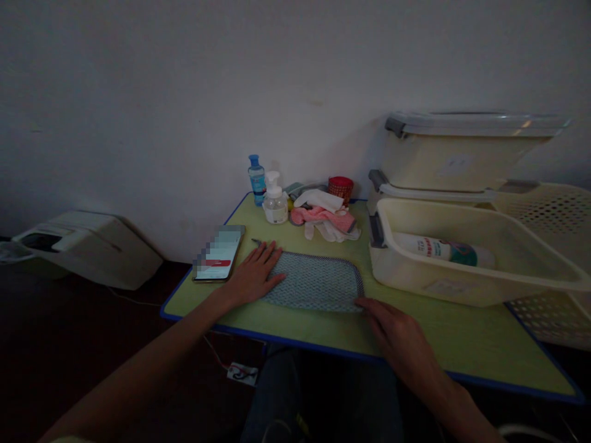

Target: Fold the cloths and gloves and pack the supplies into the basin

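A blue-grey woven cloth with a dark checked border lies flat on the yellow-green table. My left hand rests palm down over its left end, fingers stretched out. At the near right corner, my right hand pinches the cloth's edge between thumb and fingers. Just left of my left hand lies a phone with its screen lit. Beyond the cloth sits a heap of fabric, with a pink cloth and white gloves among it.
At the back stand a blue bottle, a clear pump bottle and a red woven basket. An open cream bin holding a white bottle takes up the right side, before a lidded bin. A white container is at left.
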A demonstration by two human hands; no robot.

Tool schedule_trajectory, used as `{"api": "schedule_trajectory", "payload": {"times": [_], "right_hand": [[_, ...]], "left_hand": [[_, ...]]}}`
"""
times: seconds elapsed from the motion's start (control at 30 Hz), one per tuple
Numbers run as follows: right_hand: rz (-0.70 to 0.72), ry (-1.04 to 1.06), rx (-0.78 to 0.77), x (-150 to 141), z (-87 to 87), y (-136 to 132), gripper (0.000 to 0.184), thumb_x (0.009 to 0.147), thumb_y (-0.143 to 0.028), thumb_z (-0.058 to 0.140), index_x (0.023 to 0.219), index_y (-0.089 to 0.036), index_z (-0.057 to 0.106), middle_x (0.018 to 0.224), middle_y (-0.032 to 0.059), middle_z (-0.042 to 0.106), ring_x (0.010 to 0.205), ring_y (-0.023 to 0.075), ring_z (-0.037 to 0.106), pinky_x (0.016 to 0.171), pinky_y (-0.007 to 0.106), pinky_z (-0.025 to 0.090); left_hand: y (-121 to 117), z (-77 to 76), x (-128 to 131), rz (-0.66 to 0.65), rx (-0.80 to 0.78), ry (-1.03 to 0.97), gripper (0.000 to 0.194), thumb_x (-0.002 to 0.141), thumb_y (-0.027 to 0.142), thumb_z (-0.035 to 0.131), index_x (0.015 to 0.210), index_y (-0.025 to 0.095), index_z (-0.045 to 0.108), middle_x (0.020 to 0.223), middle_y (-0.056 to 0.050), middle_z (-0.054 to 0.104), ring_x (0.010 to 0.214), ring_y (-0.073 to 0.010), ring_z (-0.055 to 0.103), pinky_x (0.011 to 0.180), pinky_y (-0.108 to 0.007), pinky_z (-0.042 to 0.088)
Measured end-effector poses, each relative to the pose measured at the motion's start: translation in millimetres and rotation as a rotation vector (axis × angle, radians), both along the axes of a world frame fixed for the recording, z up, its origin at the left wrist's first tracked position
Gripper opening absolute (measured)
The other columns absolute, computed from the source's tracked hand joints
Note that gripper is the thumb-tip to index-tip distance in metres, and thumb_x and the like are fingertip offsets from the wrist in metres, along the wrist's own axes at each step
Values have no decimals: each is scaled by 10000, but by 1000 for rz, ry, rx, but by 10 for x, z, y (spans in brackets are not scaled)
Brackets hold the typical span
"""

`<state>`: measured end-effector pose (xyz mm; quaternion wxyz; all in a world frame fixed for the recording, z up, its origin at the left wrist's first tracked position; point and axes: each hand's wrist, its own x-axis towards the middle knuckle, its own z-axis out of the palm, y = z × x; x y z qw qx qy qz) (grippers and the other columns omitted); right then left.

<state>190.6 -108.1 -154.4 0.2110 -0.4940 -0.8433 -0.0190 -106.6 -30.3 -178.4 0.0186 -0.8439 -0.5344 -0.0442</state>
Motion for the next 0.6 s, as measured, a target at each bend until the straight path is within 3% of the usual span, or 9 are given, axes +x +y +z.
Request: {"api": "schedule_trajectory", "payload": {"times": [0.13, 0.3, 0.47, 0.6], "right_hand": [[-90, 95, -69, -59, 79, 38, 351, 887, -245, 305, 1057, -140, 593, 871, 96, 702, 704, 208, 674, 619, 332, 541], [-182, 132, -53, -156, 209, 190, 424, 911, -368, 292, 1145, -109, 533, 873, 131, 696, 709, 246, 674, 623, 372, 537], [-297, -33, 82, -304, 276, 318, 428, 914, -336, 292, 1154, -45, 496, 907, 193, 672, 705, 281, 664, 573, 385, 523], [-295, -96, 167, -367, 259, 375, 380, 907, -289, 330, 1153, -51, 494, 936, 191, 661, 758, 268, 657, 558, 340, 516]], "left_hand": [[-28, -22, 54, 67, 20, -14, 701, 874, 584, 181, 1377, 105, 276, 1458, -150, 223, 1351, -296, 149, 1073, -427, 213], [-54, -51, 265, 244, 61, -61, 714, 863, 588, 198, 1365, 89, 295, 1443, -174, 250, 1333, -345, 185, 1049, -476, 230], [-37, -15, 700, 362, 32, -101, 736, 859, 575, 220, 1363, 43, 288, 1433, -221, 240, 1312, -402, 200, 1037, -538, 195], [-34, 47, 1022, 397, -1, -119, 740, 868, 554, 205, 1359, 5, 277, 1430, -244, 225, 1308, -434, 175, 1029, -593, 133]]}}
